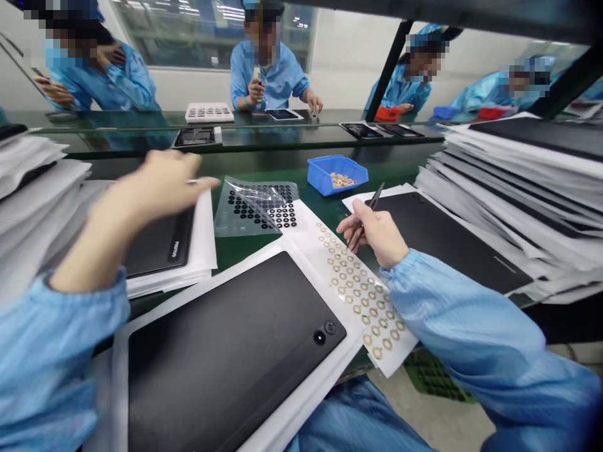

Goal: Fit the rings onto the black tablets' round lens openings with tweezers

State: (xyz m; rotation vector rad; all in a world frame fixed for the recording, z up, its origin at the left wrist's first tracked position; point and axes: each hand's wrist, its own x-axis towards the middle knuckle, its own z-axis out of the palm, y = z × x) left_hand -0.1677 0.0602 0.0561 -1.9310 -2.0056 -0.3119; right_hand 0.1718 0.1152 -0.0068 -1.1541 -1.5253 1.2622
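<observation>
My right hand (374,235) grips dark tweezers (357,235), their tips down at a white sheet (348,276) with rows of small ring-shaped stickers. My left hand (153,185), smeared by motion, is raised over a black tablet back cover (162,245) on white sheets; whether its fingers hold anything is unclear. Directly before me lies another black tablet back cover (226,358) on white foam sheet, with two round camera rings near its right corner. Beyond it is a clear film sheet (228,216) carrying rows of black rings.
A blue bin (320,179) holds small tan pieces. Interleaved covers and sheets form a tall stack (509,182) at right and another stack (42,220) at left. Another black cover (443,235) lies beside the right stack. Several co-workers in blue sit across the green bench (277,164).
</observation>
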